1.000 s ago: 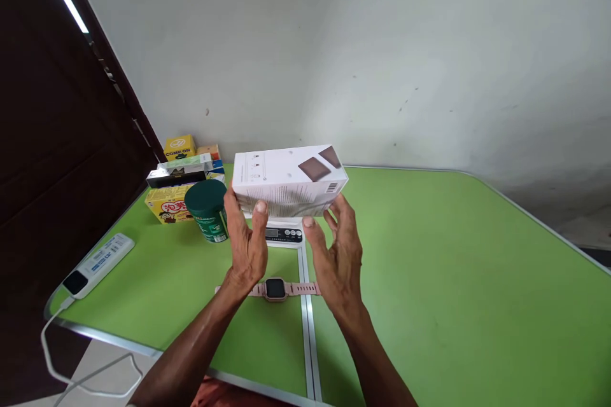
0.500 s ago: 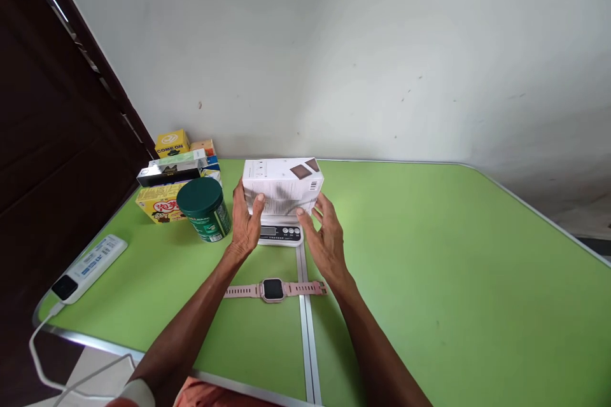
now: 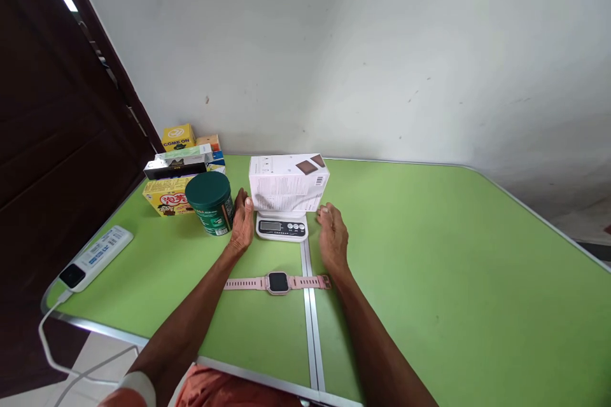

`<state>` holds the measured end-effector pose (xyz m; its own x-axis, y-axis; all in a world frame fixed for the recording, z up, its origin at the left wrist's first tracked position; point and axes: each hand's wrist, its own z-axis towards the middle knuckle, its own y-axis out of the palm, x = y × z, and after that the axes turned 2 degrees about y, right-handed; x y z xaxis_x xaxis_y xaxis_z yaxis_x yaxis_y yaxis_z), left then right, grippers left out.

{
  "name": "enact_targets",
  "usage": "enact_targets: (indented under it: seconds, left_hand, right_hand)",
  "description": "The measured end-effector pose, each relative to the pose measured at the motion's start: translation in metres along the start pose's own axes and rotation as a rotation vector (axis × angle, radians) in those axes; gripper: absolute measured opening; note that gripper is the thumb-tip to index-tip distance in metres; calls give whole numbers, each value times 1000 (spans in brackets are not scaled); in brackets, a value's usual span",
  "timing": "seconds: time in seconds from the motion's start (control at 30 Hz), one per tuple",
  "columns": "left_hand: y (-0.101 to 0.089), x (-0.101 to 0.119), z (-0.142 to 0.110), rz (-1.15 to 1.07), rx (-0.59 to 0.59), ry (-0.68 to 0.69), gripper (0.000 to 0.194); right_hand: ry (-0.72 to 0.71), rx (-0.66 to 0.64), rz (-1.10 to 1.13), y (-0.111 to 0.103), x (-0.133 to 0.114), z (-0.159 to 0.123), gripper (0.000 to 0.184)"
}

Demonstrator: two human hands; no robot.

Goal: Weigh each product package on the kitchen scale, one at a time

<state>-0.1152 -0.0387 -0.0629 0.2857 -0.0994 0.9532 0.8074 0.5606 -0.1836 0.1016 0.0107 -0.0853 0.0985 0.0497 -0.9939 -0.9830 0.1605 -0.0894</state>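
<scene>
A white printed box [image 3: 286, 194] with brown squares on its top rests on a white kitchen scale [image 3: 281, 235], whose display and buttons face me. My left hand [image 3: 242, 226] is open beside the box's left side, between it and a green canister [image 3: 210, 203] with a dark green lid. On the other side, my right hand [image 3: 333, 235] is off the box near its lower right corner, fingers loosely bent and holding nothing. A pink smartwatch [image 3: 278, 282] lies stretched out in front of the scale, between my forearms.
Stacked cartons, with a yellow box [image 3: 169, 196] at the bottom, stand behind the canister. At the left edge lies a white device [image 3: 98, 257] with a white cable [image 3: 48, 337] hanging off the green table [image 3: 453, 267]. A wall [image 3: 358, 63] borders the back.
Both hands have let go of the white box and moved apart and lower, leaving it on the scale. The scale's front panel now shows fully. The view has shifted slightly.
</scene>
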Motion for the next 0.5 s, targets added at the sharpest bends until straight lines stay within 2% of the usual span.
enact_targets:
  seconds: [0.13,0.27,0.5]
  left_hand:
    - [-1,-2,0,-22,16,50,93]
    - [-1,-3,0,-40,19,36,89]
    - [-2,-6,0,-19,18,13,97]
  right_hand:
    - [-29,-3,-36,0,-2,-2,95]
    - [-34,-4,-42,0,-2,-1,92]
    - [-60,-10,-55,0,-3,0,93]
